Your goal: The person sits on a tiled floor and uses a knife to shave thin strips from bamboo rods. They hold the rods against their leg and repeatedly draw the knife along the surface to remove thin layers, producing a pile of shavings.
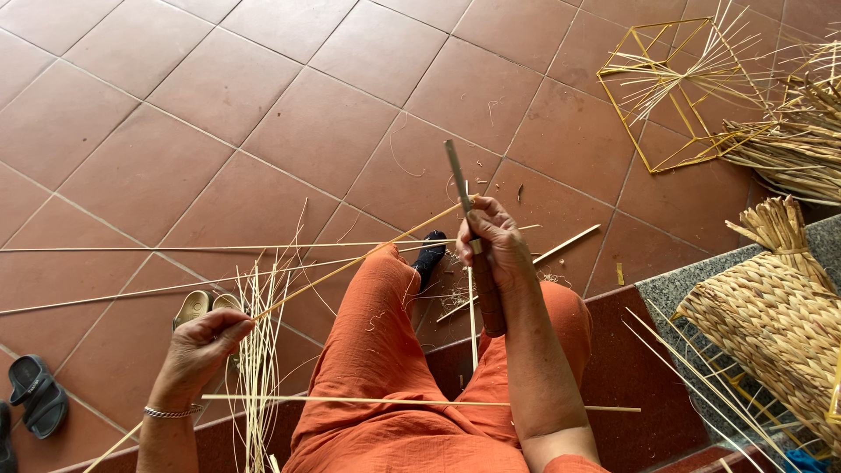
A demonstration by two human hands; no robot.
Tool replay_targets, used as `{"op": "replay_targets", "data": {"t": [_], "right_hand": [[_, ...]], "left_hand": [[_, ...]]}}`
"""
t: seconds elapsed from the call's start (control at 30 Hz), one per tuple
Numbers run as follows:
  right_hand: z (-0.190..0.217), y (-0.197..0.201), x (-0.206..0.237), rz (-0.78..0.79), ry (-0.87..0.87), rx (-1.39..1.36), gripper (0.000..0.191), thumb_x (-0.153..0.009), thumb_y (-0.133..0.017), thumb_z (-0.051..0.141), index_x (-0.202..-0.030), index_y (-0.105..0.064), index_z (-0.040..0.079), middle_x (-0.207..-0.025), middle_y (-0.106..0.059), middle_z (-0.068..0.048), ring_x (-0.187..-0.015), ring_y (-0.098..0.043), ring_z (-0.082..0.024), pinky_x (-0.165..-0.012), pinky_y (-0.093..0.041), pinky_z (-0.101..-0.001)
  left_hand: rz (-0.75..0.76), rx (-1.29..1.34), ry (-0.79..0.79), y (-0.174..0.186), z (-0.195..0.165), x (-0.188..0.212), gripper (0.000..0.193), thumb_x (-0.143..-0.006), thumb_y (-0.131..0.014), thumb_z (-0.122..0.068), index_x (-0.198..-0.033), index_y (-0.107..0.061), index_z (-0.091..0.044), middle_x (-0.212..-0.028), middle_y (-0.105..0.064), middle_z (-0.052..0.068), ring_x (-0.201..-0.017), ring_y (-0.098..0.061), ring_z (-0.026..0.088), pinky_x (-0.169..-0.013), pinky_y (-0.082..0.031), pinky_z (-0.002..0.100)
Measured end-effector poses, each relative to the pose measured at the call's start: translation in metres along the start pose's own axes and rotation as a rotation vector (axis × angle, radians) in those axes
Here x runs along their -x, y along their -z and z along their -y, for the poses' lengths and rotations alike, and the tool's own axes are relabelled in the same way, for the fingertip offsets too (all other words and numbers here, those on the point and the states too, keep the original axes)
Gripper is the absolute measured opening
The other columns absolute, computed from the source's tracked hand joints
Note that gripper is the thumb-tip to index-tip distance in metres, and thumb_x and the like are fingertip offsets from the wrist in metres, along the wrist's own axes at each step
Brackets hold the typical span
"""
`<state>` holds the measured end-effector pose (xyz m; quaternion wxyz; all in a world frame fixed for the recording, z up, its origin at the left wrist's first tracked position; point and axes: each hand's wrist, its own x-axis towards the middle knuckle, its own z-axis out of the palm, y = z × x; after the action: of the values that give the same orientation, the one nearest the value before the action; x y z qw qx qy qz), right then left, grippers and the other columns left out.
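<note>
While seated on a dark red step, the person worked a long thin pale-yellow bamboo strip (350,263) between both hands. Right hand (492,238) was wrapped tight round the handle of a narrow grey-bladed knife (457,172), blade pointing up and away; fingers closed on it, thumb side bearing against the strip where it met the blade. That grip looked like it braced the blade so the strip could be shaved or split along its length. Left hand (203,340) pinched the strip's near end, fingers narrow and closed on it, probably to keep it taut and angled across the orange-trousered knee (385,289).

Strip ran diagonally from the left hand, over the knee, up to the knife. Smooth, flexible, flat-looking.

Beside the left hand, a loose bundle of finer pale slivers (258,350) stood roughly upright against the step. One more straight stick (394,402) lay across the lap. Other long strips (131,249) lay flat on the terracotta tile floor (219,105), towards its left edge.

Top right corner of the floor: yellow bamboo frame with spokes (674,88), open lattice, rigid. Right edge: woven straw basket piece (771,315), coarse braided texture, resting on a speckled grey stone ledge (674,289). Dark sandal (37,394) at the floor's lower left; curly shavings near the feet.
</note>
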<state>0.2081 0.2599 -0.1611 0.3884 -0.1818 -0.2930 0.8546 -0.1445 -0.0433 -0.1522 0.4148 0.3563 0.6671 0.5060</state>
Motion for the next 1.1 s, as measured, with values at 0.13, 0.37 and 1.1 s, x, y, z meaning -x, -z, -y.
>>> {"op": "replay_targets", "data": {"t": [0.13, 0.37, 1.1], "right_hand": [[0.004, 0.009, 0.001, -0.027, 0.044, 0.013, 0.024, -0.099, -0.065, 0.007, -0.122, -0.06, 0.002, -0.075, -0.068, -0.015, -0.056, -0.064, -0.022, -0.044, -0.054, -0.0319], [0.034, 0.042, 0.005, -0.052, 0.234, -0.047, 0.021, -0.105, -0.066, 0.014, -0.125, -0.066, 0.006, -0.079, -0.068, -0.01, -0.056, -0.062, -0.019, -0.042, -0.05, -0.0298], [-0.063, -0.056, 0.016, 0.317, -0.296, -0.002, 0.056, -0.103, -0.058, 0.01, -0.152, -0.033, 0.002, -0.073, -0.064, -0.012, -0.054, -0.064, -0.019, -0.044, -0.053, -0.0286]], "left_hand": [[-0.017, -0.16, 0.119, -0.002, 0.0, -0.007, 0.016, -0.089, -0.075, -0.011, -0.103, -0.081, -0.006, -0.085, -0.077, 0.006, -0.071, -0.063, 0.012, -0.059, -0.054, 0.028], [-0.108, -0.115, 0.057, 0.003, -0.004, -0.01, 0.015, -0.089, -0.074, -0.014, -0.102, -0.078, -0.006, -0.085, -0.073, 0.001, -0.075, -0.064, 0.007, -0.063, -0.055, 0.023], [0.058, -0.152, -0.215, -0.111, -0.012, -0.056, 0.015, -0.095, -0.071, -0.013, -0.106, -0.078, -0.006, -0.082, -0.076, 0.0, -0.063, -0.063, 0.005, -0.056, -0.054, 0.022]]}}
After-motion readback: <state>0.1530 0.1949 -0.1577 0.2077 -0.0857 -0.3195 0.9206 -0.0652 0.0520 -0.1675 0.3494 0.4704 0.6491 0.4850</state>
